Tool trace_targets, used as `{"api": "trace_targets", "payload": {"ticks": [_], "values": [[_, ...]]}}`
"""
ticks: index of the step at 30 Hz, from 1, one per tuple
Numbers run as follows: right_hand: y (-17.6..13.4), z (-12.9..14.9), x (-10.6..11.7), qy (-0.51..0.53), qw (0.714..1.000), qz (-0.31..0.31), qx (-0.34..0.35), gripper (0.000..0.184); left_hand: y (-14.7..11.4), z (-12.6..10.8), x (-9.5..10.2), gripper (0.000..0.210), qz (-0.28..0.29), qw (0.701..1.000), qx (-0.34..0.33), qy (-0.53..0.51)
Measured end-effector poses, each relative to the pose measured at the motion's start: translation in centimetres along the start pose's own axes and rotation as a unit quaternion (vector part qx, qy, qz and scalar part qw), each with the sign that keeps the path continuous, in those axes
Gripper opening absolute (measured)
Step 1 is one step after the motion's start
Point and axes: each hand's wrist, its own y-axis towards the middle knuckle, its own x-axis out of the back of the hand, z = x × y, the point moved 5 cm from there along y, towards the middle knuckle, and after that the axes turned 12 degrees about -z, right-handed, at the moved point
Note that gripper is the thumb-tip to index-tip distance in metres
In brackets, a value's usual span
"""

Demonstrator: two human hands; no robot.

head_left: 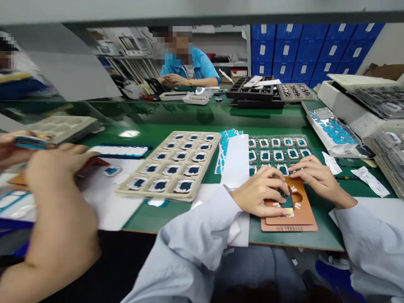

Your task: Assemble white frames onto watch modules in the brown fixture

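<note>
An orange jig plate point(306, 216) lies in front of me near the table's edge, with a round cut-out and small white tabs on it. My left hand point(260, 191) grips a dark green square piece point(287, 201) at the jig's middle, thumb low beside a small yellowish patch and fingers over the piece's left side. From the other side, my right hand point(318, 179) reaches over the jig's upper right corner, its fingers extended and partly spread; I see nothing held in them. Just beyond both hands is a clear tray point(268, 146) of white-framed parts with dark green centres.
A beige tray point(197, 185) of similar parts stands left of me, beside blue sticker sheets point(225, 141) and white paper point(237, 158). A co-worker's arm point(59, 214) works at far left; another person point(198, 67) sits opposite. Stacked trays point(386, 155) border the right.
</note>
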Motion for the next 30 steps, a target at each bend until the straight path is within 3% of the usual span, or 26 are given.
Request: {"api": "trace_targets", "payload": {"ticks": [2, 6, 11, 16, 21, 25, 30], "values": [[0.0, -2.6, -0.8, -0.076, 0.996, 0.016, -0.045, 0.030, -0.1, 0.2, -0.5, 0.025, 0.021, 0.999, 0.025, 0.009], [1.8, -7.1, -3.3, -0.154, 0.985, 0.052, -0.062, 0.032, -0.6, 0.8, -1.6, 0.033, 0.066, 0.995, 0.067, 0.037], [4.5, -11.0, -6.3, -0.261, 0.950, 0.135, -0.101, 0.032, -1.1, 1.4, -2.0, 0.041, 0.024, 0.997, 0.068, 0.024], [5.6, -12.8, -7.1, -0.321, 0.923, 0.186, -0.106, 0.027, -1.2, 1.8, -2.4, 0.045, 0.006, 0.997, 0.076, 0.032], [5.7, -13.8, -7.3, -0.287, 0.943, 0.133, -0.102, 0.024, -1.0, 1.4, -2.3, 0.035, 0.009, 0.993, 0.086, 0.077], [6.8, -14.7, -7.1, -0.216, 0.971, 0.075, -0.076, 0.038, -0.8, 1.0, -2.2, 0.026, 0.043, 0.992, 0.068, 0.093], [8.1, -13.1, -4.4, -0.123, 0.991, 0.031, -0.047, 0.040, -0.3, 1.2, -1.6, 0.029, 0.084, 0.985, 0.080, 0.124]]}}
